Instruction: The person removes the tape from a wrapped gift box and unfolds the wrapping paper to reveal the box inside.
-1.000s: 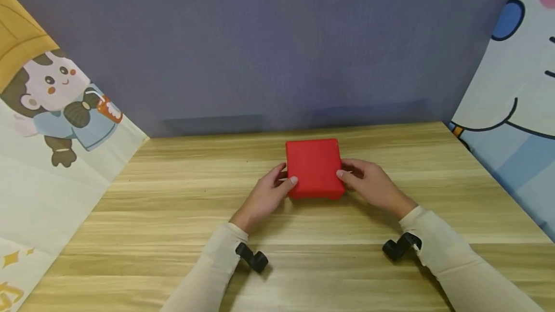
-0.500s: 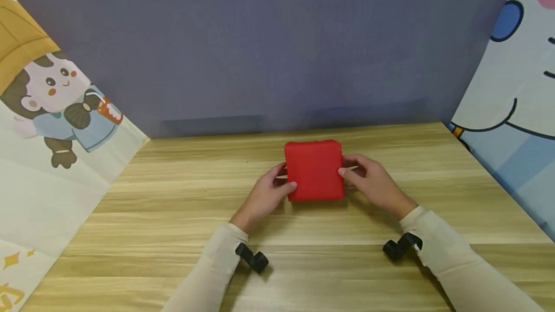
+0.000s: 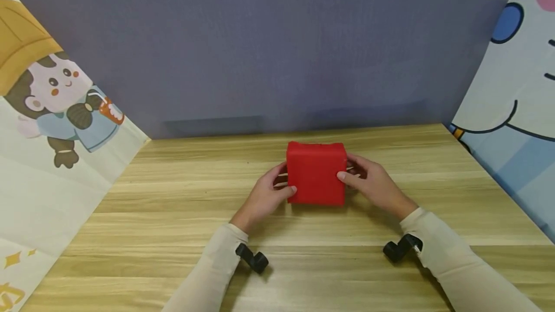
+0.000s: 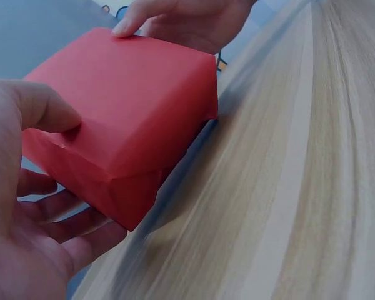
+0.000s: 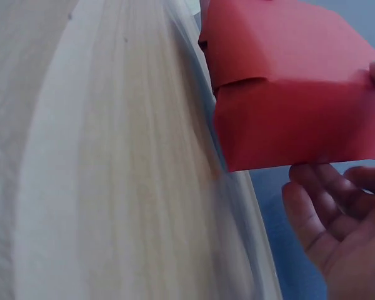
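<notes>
Between both hands is a red box (image 3: 316, 175) that looks like folded paper or card, tilted, with a broad flat face toward the head camera. The left hand (image 3: 265, 197) grips its left side, thumb on the broad face and fingers behind the edge. On the opposite side the right hand (image 3: 375, 183) holds it the same way. In the left wrist view the red box (image 4: 131, 100) appears raised off the table. A folded flap edge on the red box (image 5: 300, 119) shows in the right wrist view. The box's far side is hidden.
The wood-grain table (image 3: 173, 235) reaches back to a grey-blue panel (image 3: 269, 52). Cartoon-printed sheets flank it, a left sheet (image 3: 52, 191) and a right sheet (image 3: 490, 90). A black wrist mount (image 3: 252, 258) sits on the left sleeve, another black mount (image 3: 402, 248) on the right.
The red box has tipped: its broad face has turned more toward the head camera and sits slightly lower in view, and its top edge now shows. Both hands keep their hold, with small shifts.
</notes>
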Action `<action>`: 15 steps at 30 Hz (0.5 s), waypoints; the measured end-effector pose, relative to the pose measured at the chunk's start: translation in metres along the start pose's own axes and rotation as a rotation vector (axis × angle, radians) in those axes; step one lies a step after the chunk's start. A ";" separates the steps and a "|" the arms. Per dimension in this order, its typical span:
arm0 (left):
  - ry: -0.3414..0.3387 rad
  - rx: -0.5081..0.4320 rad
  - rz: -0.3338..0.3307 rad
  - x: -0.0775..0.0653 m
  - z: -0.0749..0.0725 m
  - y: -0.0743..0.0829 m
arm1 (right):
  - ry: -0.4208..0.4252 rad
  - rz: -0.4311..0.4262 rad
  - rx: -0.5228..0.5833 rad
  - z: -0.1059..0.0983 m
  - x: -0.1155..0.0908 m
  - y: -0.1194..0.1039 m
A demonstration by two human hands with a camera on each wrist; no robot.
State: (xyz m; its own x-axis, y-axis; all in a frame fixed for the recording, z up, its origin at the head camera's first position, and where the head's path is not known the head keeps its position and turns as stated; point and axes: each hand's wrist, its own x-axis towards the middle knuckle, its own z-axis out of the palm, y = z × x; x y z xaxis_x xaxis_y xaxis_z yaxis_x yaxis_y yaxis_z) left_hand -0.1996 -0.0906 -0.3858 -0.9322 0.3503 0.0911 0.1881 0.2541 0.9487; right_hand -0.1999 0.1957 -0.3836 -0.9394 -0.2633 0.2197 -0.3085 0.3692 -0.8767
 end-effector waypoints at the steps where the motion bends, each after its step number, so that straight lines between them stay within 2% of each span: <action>1: -0.002 0.004 0.007 0.000 0.000 0.000 | -0.004 -0.010 -0.006 0.000 0.000 0.001; 7: -0.017 -0.004 0.039 -0.001 -0.001 -0.001 | -0.031 -0.056 0.030 -0.001 0.000 0.003; 15: -0.049 -0.072 0.057 -0.001 -0.003 0.000 | -0.006 -0.098 0.138 -0.001 -0.003 0.003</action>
State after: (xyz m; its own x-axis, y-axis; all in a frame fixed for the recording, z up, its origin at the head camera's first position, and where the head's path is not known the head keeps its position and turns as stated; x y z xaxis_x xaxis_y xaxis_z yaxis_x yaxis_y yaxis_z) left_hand -0.1992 -0.0937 -0.3854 -0.9041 0.4064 0.1320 0.2159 0.1680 0.9619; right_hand -0.1985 0.1978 -0.3862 -0.9049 -0.2973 0.3047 -0.3745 0.2155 -0.9018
